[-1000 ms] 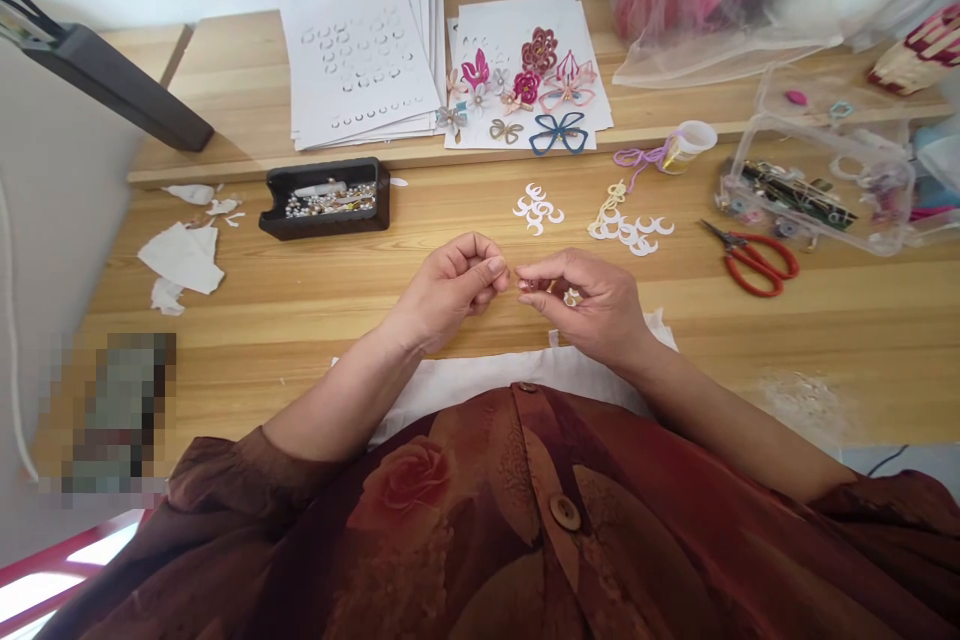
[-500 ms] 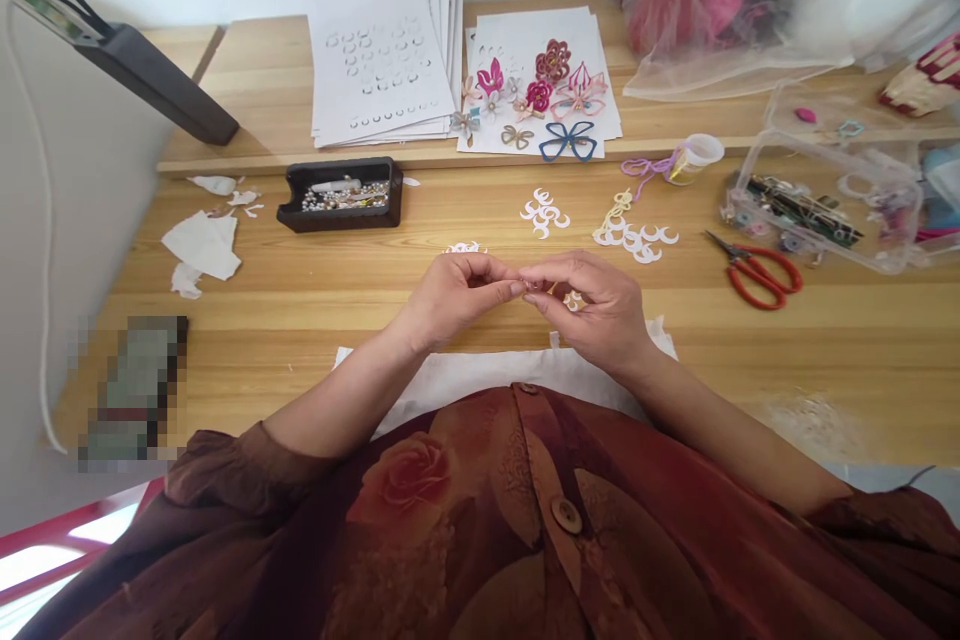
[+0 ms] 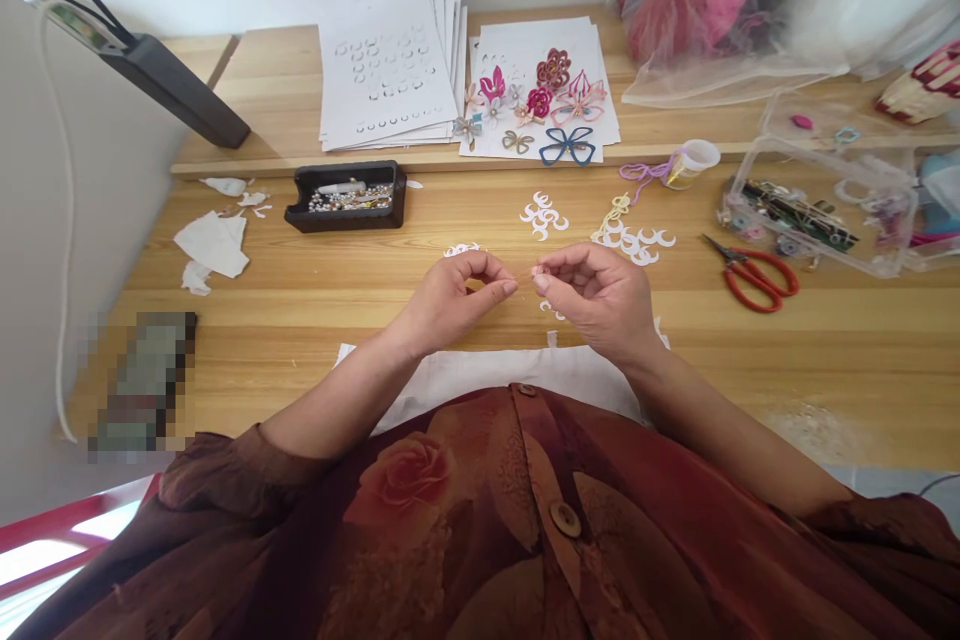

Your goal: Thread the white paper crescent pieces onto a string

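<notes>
My left hand (image 3: 463, 300) is in a pinch, thumb against forefinger, and what it holds is too fine to make out. Facing it across a small gap, my right hand (image 3: 598, 305) pinches a tiny pale pinkish piece (image 3: 536, 271) at the fingertips. A faint thin line seems to run between the two pinches. White crescent cut-outs (image 3: 544, 216) lie in a small heap just beyond my hands. More white crescents (image 3: 637, 242) are spread to the right, beside a pale yellow cord (image 3: 619, 210). Another small pile (image 3: 463, 249) shows partly behind my left hand.
A black box of beads (image 3: 345, 200) stands at left, near torn white paper (image 3: 214, 245). Red-handled pliers (image 3: 759, 280) and a clear plastic box (image 3: 821, 205) lie at right. Paper sheets (image 3: 390, 70) and flower ornaments (image 3: 568, 145) rest on the raised back ledge.
My fingertips, close together before, have drawn apart, my right hand moving slightly right. The small pale piece now shows in my right fingertips. The whole view has shifted slightly.
</notes>
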The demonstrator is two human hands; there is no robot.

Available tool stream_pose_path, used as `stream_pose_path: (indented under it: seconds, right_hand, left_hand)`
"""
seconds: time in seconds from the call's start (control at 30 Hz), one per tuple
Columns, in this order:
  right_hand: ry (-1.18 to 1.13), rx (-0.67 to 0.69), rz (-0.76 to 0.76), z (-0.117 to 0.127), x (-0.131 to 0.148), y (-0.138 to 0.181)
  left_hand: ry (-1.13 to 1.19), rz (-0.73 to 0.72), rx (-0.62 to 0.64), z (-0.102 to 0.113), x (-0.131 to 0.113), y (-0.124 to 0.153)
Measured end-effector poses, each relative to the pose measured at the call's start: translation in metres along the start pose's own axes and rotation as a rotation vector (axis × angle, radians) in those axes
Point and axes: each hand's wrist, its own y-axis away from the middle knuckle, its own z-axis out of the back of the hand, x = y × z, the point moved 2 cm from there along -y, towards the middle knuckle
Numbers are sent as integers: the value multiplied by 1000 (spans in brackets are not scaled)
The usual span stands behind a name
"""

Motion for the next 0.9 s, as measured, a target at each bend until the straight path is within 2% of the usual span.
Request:
stream_pose_path:
  seconds: [0.17,0.33,0.67,0.9]
  right_hand:
    - [-26,2,-68,0,1,-2]
    - [-66,19,-119,1,3,-4]
    - [-141,85,-191,-1,1,-4]
    - [-106,62,-172,-3,1,-1]
  left_hand:
    - [572,186,-11,-1,4,4]
    - [801,228,-26,-7,3,6]
    - [831,246,-49,-13,0,5]
    - [618,207,-76,-19,5,5]
